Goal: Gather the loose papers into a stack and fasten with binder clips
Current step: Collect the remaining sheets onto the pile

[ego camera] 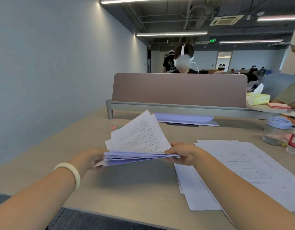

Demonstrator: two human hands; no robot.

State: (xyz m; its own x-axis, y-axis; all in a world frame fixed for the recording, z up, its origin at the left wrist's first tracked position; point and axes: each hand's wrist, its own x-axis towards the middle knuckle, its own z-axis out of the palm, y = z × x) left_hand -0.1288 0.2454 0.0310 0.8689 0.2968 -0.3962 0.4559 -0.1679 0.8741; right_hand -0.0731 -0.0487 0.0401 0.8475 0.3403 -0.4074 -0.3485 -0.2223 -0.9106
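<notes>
Both hands grip a stack of papers (pixel 140 146) above the tan surface (pixel 130 188): the left hand (pixel 92 158) closed on its left edge, the right hand (pixel 183 153) on its right. More sheets (pixel 243 168) lie flat to the right. Farther back sit a pink binder clip (pixel 113 126), a divider panel (pixel 179 89), and an open office with ceiling lights.

One head camera is looking forward and down from above the person's forearms. It is sitting close to the hands and facing across the bench (pixel 135 193) toward the divider panel (pixel 179 90) well beyond them.
</notes>
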